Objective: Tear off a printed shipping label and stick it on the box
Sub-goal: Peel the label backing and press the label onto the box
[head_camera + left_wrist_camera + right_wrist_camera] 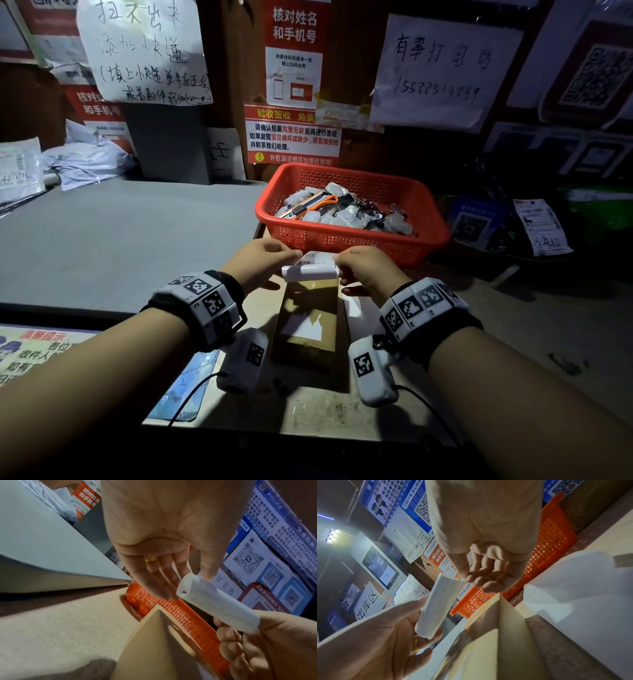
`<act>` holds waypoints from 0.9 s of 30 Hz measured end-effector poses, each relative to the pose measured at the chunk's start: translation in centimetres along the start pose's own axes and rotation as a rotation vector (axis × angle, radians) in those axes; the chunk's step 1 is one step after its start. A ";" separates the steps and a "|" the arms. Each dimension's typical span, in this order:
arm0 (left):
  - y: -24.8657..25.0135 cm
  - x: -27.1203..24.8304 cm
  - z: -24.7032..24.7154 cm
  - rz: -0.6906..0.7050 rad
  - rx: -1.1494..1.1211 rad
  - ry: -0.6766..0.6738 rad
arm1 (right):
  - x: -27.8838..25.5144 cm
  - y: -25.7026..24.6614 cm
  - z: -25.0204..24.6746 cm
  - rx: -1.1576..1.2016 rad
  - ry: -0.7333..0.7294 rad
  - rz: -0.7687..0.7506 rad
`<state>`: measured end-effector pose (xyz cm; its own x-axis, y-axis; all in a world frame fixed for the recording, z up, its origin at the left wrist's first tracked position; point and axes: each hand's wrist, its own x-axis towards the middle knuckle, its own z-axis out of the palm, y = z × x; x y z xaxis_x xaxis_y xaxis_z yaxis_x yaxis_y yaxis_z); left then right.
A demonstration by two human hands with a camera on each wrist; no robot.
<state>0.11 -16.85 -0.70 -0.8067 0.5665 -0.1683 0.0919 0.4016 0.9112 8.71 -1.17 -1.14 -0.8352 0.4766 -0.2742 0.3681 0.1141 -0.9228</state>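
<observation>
Both hands pinched the curled label [310, 269] by its ends, left hand [260, 263] on the left end, right hand [368, 270] on the right, above the box's [308, 322] far end; beyond stood a red basket [352, 236].

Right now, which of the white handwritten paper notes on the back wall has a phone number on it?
The handwritten note on the right, right of the red printed poster: it shows a line of digits under its characters. The left note carries mainly handwritten characters.

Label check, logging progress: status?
Left hand and right hand pinch curled shipping label above cardboard box. Not stuck yet. Red basket behind.
</observation>
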 end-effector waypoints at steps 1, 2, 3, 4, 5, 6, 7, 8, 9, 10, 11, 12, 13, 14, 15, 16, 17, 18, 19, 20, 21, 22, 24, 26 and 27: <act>0.0 0.1 0.0 -0.005 0.000 0.003 | 0.0 0.0 0.0 0.002 -0.007 0.010; 0.0 0.2 0.1 -0.014 0.002 0.003 | -0.1 0.0 -0.1 0.000 -0.013 0.021; -0.1 0.3 0.1 -0.021 0.006 -0.002 | -0.1 0.0 -0.1 -0.006 -0.017 0.030; -0.1 0.4 0.1 -0.028 0.015 -0.013 | -0.1 0.1 -0.1 -0.012 -0.018 0.039; -0.1 0.5 0.2 -0.032 0.027 -0.023 | -0.1 0.1 -0.1 -0.016 -0.018 0.048; -0.1 0.5 0.2 -0.035 0.040 -0.027 | -0.1 0.2 0.0 -0.018 -0.019 0.057; -0.1 0.7 0.3 -0.039 0.050 -0.025 | -0.1 0.2 0.0 -0.020 -0.017 0.066; -0.2 0.8 0.4 -0.044 0.058 -0.018 | -0.1 0.3 0.0 -0.024 -0.015 0.075; -0.3 0.9 0.5 -0.052 0.063 -0.009 | -0.2 0.3 0.0 -0.030 -0.012 0.082; -0.4 1.0 0.6 -0.064 0.062 -0.002 | -0.2 0.4 -0.1 -0.035 -0.010 0.087; -0.5 1.1 0.7 -0.078 0.057 0.002 | -0.2 0.4 -0.1 -0.042 -0.006 0.093; -0.6 1.2 0.8 -0.092 0.053 0.004 | -0.2 0.5 -0.1 -0.051 -0.003 0.099; -0.7 1.3 0.8 -0.103 0.051 0.005 | -0.2 0.5 -0.1 -0.063 0.001 0.106; -0.7 1.3 0.9 -0.112 0.045 0.004 | -0.2 0.6 -0.1 -0.075 0.003 0.114; -0.7 1.4 0.9 -0.117 0.037 0.005 | -0.1 0.6 -0.1 -0.087 0.005 0.121; -0.7 1.5 0.9 -0.119 0.035 0.006 | 0.0 0.6 0.0 -0.099 0.004 0.125; -0.8 1.7 0.9 -0.121 0.041 0.009 | 0.1 0.7 0.0 -0.113 0.004 0.128; -0.8 1.8 0.9 -0.122 0.052 0.012 | 0.2 0.8 0.1 -0.128 0.004 0.132; -0.8 1.9 0.9 -0.123 0.064 0.015 | 0.3 1.0 0.1 -0.140 0.004 0.135; -0.9 2.1 1.0 -0.125 0.076 0.017 | 0.4 1.1 0.2 -0.150 0.007 0.136; -0.9 2.2 1.0 -0.127 0.086 0.019 | 0.6 1.2 0.2 -0.157 0.011 0.136; -1.0 2.3 1.0 -0.131 0.093 0.022 | 0.7 1.2 0.2 -0.166 0.016 0.136; -0.9 2.5 1.1 -0.139 0.094 0.026 | 0.9 1.2 0.2 -0.186 0.023 0.140; -0.8 2.6 1.2 -0.149 0.098 0.026 | 1.2 1.1 0.2 -0.196 0.022 0.143; -0.7 2.7 1.2 -0.153 0.105 0.027 | 1.4 1.1 0.3 -0.199 0.021 0.144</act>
<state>-1.42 -14.76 -2.22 -0.8313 0.4739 -0.2903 0.0261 0.5549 0.8315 7.88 -0.64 -2.62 -0.7604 0.5184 -0.3913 0.5575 0.2118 -0.8027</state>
